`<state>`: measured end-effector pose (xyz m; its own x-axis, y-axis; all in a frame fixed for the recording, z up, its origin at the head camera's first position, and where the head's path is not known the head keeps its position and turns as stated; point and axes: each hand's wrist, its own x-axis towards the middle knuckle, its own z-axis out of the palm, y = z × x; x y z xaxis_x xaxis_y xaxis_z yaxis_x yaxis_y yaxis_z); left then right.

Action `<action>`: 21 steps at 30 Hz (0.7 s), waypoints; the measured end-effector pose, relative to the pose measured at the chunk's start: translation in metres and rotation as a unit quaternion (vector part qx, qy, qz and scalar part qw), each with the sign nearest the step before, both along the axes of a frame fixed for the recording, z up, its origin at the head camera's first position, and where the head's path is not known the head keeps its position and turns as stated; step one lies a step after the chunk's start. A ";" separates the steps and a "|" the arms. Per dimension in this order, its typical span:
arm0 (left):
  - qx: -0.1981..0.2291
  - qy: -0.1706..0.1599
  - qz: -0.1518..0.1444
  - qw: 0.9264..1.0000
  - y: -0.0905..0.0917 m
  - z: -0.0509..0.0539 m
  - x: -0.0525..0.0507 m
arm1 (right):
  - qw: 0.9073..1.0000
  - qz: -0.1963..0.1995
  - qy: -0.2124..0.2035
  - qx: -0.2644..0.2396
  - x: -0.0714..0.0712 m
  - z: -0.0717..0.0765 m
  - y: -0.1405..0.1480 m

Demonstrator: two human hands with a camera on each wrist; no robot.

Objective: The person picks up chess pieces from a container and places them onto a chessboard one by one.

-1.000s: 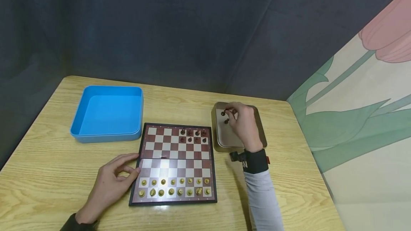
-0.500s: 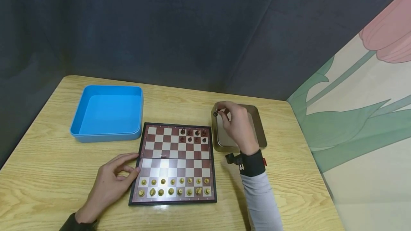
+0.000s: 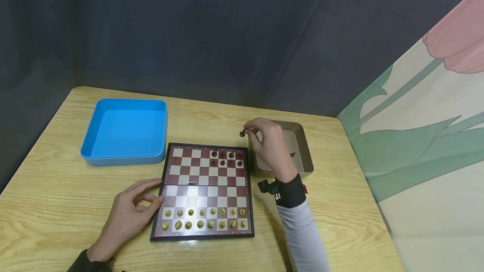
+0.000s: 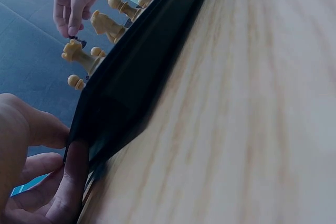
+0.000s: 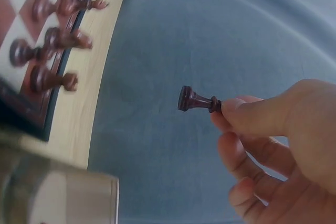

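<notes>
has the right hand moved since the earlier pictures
Yes. In the head view, the right hand has shifted left against the tin, from over its middle to over its left side.

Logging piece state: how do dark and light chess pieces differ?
Colour: dark pieces are reddish-brown, light pieces yellowish.
On the board: eight dark pieces, sixteen light pieces.
Spread: dark pieces take the right half of the far two rows; light pieces fill both near rows.
Off-board: one dark piece pinched by the right hand, another in the tin; no light pieces visible.
Shared: those on the board stand upright.
</notes>
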<state>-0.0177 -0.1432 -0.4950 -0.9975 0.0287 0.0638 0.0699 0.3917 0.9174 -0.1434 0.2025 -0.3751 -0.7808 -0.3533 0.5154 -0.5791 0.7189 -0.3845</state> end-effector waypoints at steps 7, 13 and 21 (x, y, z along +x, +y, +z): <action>0.008 -0.003 -0.005 1.000 0.002 0.001 0.002 | 1.000 0.018 -0.008 0.003 0.003 0.003 -0.013; 0.007 0.002 -0.006 1.000 0.002 0.002 0.003 | 1.000 0.026 -0.011 0.014 0.003 0.002 -0.023; 0.010 -0.004 -0.008 1.000 0.006 0.002 0.003 | 0.998 0.051 -0.025 0.025 0.003 -0.002 -0.038</action>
